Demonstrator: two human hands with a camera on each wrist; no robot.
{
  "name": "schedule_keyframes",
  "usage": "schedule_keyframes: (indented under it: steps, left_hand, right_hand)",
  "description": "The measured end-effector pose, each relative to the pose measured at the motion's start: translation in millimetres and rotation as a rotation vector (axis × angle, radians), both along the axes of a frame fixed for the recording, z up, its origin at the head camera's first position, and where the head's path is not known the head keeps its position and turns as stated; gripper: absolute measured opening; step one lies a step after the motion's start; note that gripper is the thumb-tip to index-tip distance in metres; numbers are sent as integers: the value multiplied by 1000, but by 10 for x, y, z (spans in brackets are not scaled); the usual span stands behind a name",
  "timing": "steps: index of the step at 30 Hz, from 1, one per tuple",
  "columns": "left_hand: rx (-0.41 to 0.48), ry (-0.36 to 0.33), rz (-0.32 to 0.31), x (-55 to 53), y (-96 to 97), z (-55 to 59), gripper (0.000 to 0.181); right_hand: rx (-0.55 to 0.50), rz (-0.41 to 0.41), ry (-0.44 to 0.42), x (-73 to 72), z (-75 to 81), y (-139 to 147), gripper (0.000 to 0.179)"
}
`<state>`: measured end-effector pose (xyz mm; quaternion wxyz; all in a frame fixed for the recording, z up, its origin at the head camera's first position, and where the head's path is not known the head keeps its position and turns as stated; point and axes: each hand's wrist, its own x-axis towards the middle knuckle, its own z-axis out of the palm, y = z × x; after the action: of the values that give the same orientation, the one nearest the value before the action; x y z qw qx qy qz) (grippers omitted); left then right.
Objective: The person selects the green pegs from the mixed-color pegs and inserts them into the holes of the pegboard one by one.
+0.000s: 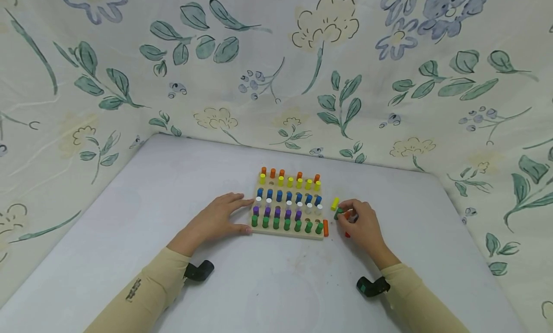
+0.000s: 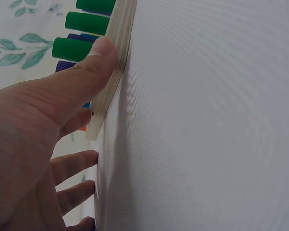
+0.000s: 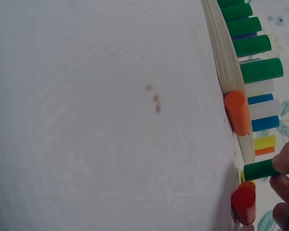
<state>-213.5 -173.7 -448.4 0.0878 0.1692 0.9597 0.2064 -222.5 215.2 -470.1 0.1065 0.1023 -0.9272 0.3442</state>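
A wooden pegboard (image 1: 276,233) lies on the table, bearing rows of orange, yellow, blue, white, purple and green pegs. Some holes in several of those rows show no peg. My left hand (image 1: 216,221) rests against the board's left side, its fingers spread. In the left wrist view the thumb (image 2: 102,48) touches the board's edge beside the green pegs. Just right of the board, my right hand (image 1: 360,225) pinches a green peg (image 3: 260,169) between thumb and finger, above the loose pegs.
A loose orange peg (image 1: 326,228) lies along the board's right side. Nearby on the table are a yellow peg (image 1: 335,204) and a red peg (image 3: 243,204), partly behind my right hand in the head view. Flower-patterned cloth (image 1: 276,83) hangs behind the white table (image 1: 276,294).
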Motion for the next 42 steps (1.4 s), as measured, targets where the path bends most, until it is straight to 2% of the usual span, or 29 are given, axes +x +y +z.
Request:
schedule_keyframes:
  steps: [12,20,28,35,42]
  left_hand:
    - [2,-3,7,11,-3,10,86]
    - [7,-7,6,7,-7,2,87]
    - [5,-4,2,2,-9,-1,87]
    - [8,-4,2,9,5,2,87]
    - [10,0,2,9,2,12,86]
  right_hand:
    - [-15,74,72,39,31,-53,20]
    - [-48,174,130,42,45,-103,22]
    - [-88,211,88,71,51,-157,23]
    - [-80,231,122,67,32,-187,23]
    - [-52,213,49,63,64,-214,21]
